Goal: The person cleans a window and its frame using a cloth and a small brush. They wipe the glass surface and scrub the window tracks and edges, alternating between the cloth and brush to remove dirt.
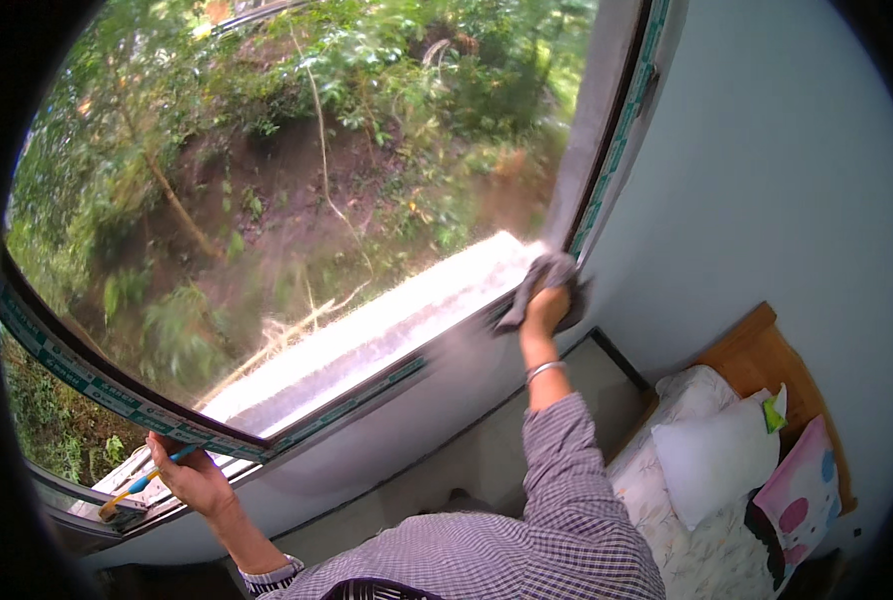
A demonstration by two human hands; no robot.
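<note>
My right hand (548, 309) grips a bunched grey-brown cloth (559, 271) at the lower right corner of the window frame (604, 180). Lower left, my left hand (199, 480) is raised against the bottom of the sliding sash frame (116, 401), which carries green and white printed protective tape. A slim brush-like tool (140, 484) with a blue and yellow handle is held between the left thumb and fingers; its yellowish-brown end points down towards the window track (176, 504). The large glass pane (326, 195) lies before me, hazy in places.
A bed (686, 555) with a wooden headboard (739, 330), a white pillow (716, 465) and a pink patterned pillow (799, 487) stands at right. A green packet (774, 412) rests by the headboard. Beyond the glass are a bright ledge (386, 322) and a planted slope.
</note>
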